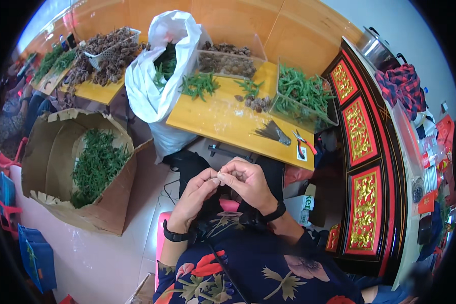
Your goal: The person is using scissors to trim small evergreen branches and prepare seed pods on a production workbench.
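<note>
Above my lap, my left hand [195, 195] and my right hand [248, 183] meet with thumbs and fingertips pinched together. Whatever lies between the fingertips is too small or hidden to make out. Beyond them is a yellow table [207, 119]. On its near right part rest a fan of thin dark wires [273, 131] and pliers with red handles [305, 144]. Brown pinecones [258, 104] lie behind the wires, beside a green artificial sprig [251, 88]. More green sprigs [200, 85] are spread at the table's left.
A clear bin [296, 119] of green sprigs stands at the table's right; another clear bin [261, 48] holds pinecones. Left are a white sack [144, 91] and a cardboard box [111, 207] with greenery. A carved red-and-gold cabinet [362, 213] borders the right. Blue crates [38, 258] sit lower left.
</note>
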The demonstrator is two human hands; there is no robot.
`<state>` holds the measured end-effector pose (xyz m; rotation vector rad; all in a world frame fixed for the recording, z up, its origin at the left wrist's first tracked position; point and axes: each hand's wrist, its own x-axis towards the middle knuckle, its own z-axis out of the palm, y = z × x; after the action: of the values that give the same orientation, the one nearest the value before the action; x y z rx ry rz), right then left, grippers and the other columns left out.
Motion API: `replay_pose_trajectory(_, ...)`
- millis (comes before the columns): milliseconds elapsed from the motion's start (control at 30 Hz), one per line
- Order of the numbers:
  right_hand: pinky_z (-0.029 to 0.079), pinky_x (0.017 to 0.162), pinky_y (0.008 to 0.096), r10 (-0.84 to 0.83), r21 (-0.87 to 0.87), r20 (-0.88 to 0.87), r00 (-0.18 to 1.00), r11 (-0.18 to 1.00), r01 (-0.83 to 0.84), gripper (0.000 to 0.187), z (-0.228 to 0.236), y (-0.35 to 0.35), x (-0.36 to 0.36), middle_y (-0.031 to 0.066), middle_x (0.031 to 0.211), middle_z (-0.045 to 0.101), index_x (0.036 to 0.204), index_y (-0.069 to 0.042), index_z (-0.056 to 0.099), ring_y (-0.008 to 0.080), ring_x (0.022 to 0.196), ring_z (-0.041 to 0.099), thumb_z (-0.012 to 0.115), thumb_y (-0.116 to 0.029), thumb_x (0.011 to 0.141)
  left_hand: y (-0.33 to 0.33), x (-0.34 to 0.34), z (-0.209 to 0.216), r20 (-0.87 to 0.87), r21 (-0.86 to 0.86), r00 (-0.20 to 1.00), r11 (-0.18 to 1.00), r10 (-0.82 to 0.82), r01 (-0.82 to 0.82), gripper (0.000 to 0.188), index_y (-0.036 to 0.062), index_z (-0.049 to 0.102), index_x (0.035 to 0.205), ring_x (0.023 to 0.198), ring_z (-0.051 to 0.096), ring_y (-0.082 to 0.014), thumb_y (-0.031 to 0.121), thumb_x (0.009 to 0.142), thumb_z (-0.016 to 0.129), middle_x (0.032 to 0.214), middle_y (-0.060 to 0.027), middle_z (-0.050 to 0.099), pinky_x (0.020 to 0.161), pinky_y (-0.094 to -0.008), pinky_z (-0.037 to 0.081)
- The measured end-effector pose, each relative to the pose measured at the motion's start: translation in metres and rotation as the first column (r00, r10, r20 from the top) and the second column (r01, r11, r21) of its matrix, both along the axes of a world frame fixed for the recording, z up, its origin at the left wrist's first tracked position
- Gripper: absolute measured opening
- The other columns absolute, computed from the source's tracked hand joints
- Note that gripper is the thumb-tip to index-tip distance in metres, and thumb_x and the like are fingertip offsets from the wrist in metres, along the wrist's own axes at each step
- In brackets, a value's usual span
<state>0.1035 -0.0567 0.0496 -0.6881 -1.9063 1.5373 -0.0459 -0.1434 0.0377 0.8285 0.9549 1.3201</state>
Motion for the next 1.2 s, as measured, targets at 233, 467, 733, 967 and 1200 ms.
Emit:
replay_pose_trajectory(233, 0.044, 0.063, 0.0173, -0.094, 0.024, 0.006, 0.996, 0.995, 0.094, 0.007, 0.007, 0.003, 0.0, 0.0014, 0.086, 0.058, 0.088, 0.004, 0.062, 0.0038, 0.073, 0.056, 0.062, -0.003, 0.088, 0.014, 0.006, -0.001, -0.058, -0.029, 0.997, 0.998, 0.058, -0.06, 0.011, 0.01, 0.052, 0.088, 0.06, 0.034, -0.0012, 0.019, 0.093, 0.049, 0.069, 0.0074, 0.04, 0.052, -0.0169, 0.024)
replay_pose_trajectory(467, 0.043, 0.063, 0.0162, -0.218, -0.09, -0.072, 0.973, 0.973, 0.212, 0.011, -0.014, 0.013, 0.003, 0.0036, 0.085, 0.061, 0.096, 0.004, 0.06, 0.0033, 0.074, 0.056, 0.063, 0.002, 0.085, 0.038, 0.017, -0.012, 0.134, -0.109, 0.987, 0.992, 0.085, -0.07, 0.008, 0.0082, 0.051, 0.085, 0.056, 0.031, -0.0029, 0.013, 0.091, 0.049, 0.067, 0.0064, 0.038, 0.05, -0.0184, 0.024)
replay_pose_trajectory(733, 0.041, 0.06, 0.0161, -0.186, -0.042, -0.188, 0.964, 0.982, 0.181, 0.032, -0.001, 0.025, 0.028, 0.0038, 0.091, 0.058, 0.109, 0.001, 0.058, 0.0034, 0.069, 0.053, 0.066, 0.008, 0.079, 0.05, 0.02, -0.008, 0.372, -0.151, 0.928, 0.988, 0.03, 0.028, 0.006, 0.006, 0.051, 0.083, 0.052, 0.028, -0.0035, 0.009, 0.086, 0.047, 0.063, 0.0062, 0.035, 0.046, -0.02, 0.02)
replay_pose_trajectory(967, 0.039, 0.056, 0.0201, 0.014, 0.55, -0.042, 0.999, 0.835, 0.011, 0.032, 0.001, 0.071, 0.032, 0.0055, 0.099, 0.052, 0.101, -0.005, 0.067, 0.0069, 0.062, 0.05, 0.071, 0.009, 0.072, 0.056, 0.022, -0.003, 0.407, -0.203, 0.911, 0.979, 0.058, 0.028, 0.007, 0.0052, 0.051, 0.08, 0.05, 0.027, -0.0039, 0.009, 0.084, 0.047, 0.06, 0.0064, 0.034, 0.045, -0.0208, 0.019)
replay_pose_trajectory(1200, 0.041, 0.056, 0.0215, 0.246, 0.505, -0.145, 0.958, 0.851, -0.142, 0.022, -0.007, 0.091, 0.019, 0.0082, 0.103, 0.056, 0.089, -0.004, 0.07, 0.0094, 0.062, 0.052, 0.074, 0.005, 0.069, 0.062, 0.023, -0.004, 0.429, -0.279, 0.899, 0.96, 0.09, 0.037, 0.006, 0.0059, 0.051, 0.08, 0.049, 0.027, -0.0039, 0.009, 0.084, 0.047, 0.06, 0.0068, 0.034, 0.044, -0.0209, 0.019)
